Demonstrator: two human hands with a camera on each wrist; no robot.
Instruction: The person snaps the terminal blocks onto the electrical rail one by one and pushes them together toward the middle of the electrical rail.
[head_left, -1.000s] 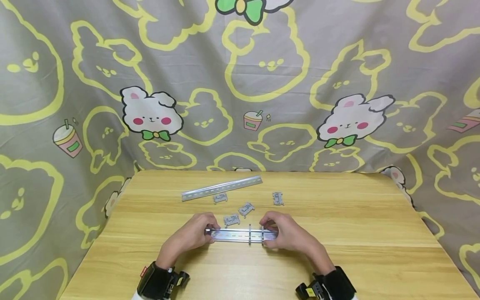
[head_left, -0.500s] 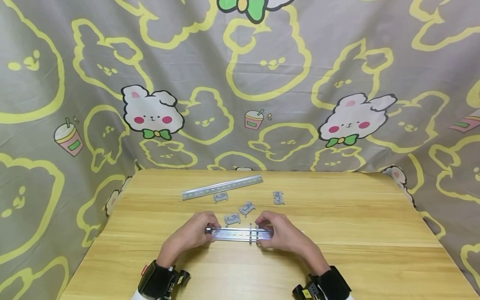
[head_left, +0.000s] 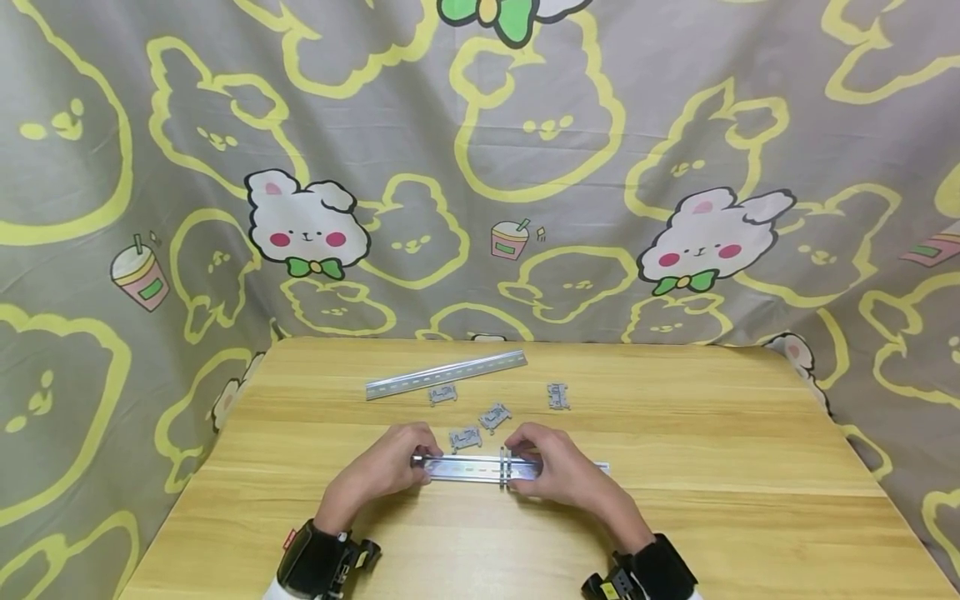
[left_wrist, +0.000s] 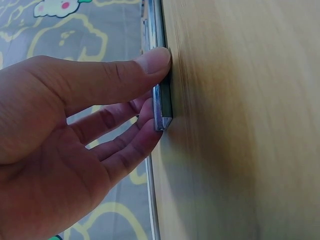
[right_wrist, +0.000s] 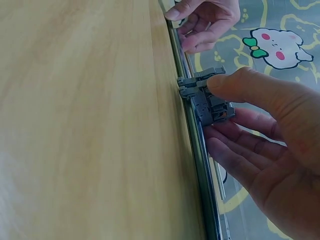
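Note:
A slotted metal DIN rail [head_left: 461, 469] lies crosswise near the middle of the table. At its left end, my left hand [head_left: 396, 460] grips it between thumb and fingers; the left wrist view shows the thumb [left_wrist: 155, 61] on one edge of the rail. My right hand [head_left: 561, 468] pinches a grey terminal block [right_wrist: 204, 107] that sits across the rail. Right beside it on the rail, towards the left hand, stands a second terminal block [head_left: 502, 467]. The right hand covers part of the rail, whose right end shows beyond the wrist.
Behind the hands lie several loose grey terminal blocks [head_left: 496, 417] on the wooden table [head_left: 712, 442]. Another DIN rail [head_left: 446, 374] rests at a slant farther back. A patterned curtain [head_left: 450, 167] rises behind the table.
The right hand has slid its terminal block leftward along the rail, closing the gap to the second block. More of the rail's right end now shows. The left hand stays in place.

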